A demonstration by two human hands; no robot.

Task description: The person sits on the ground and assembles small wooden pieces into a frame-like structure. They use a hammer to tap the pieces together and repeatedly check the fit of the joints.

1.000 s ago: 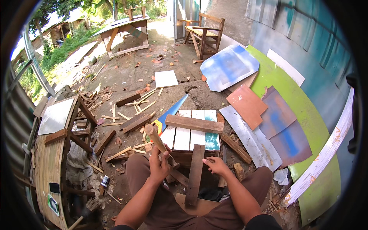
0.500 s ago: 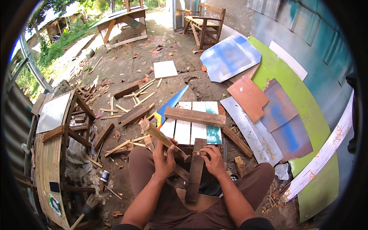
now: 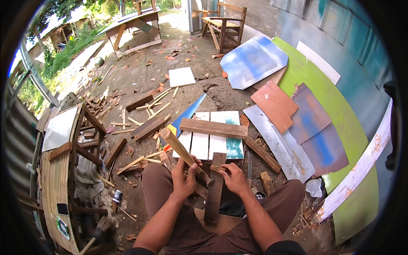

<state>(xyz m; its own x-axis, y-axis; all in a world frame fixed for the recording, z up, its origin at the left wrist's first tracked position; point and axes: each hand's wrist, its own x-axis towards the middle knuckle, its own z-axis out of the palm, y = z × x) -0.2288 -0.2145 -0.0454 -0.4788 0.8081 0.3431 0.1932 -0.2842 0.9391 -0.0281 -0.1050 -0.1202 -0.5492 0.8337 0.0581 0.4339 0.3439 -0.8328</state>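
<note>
My left hand (image 3: 183, 178) is closed round a hammer (image 3: 183, 148), close to its head. Its thick wooden handle sticks up toward the far left, and the rusty-looking head points down beside a dark plank (image 3: 214, 191). With thumb and fingers, my right hand (image 3: 236, 177) pinches a small piece of wood (image 3: 217, 168) at the plank's upper part. The plank lies lengthwise between my knees, its far end by a small slatted table (image 3: 217, 146) painted white and teal. Whether the small piece is fixed to the plank, I cannot tell.
A wooden beam (image 3: 213, 128) lies across the slatted table. Left of it are a blue-bladed handsaw (image 3: 189, 114) and scattered wood strips (image 3: 159, 111). Painted sheets (image 3: 278, 106) lean at the right. A bamboo bench (image 3: 55, 182) stands at the left, a wooden chair (image 3: 225, 27) behind.
The hammer has turned in my left hand; its head now sits lower and its handle end has shifted right. My right hand stays at the small piece of wood.
</note>
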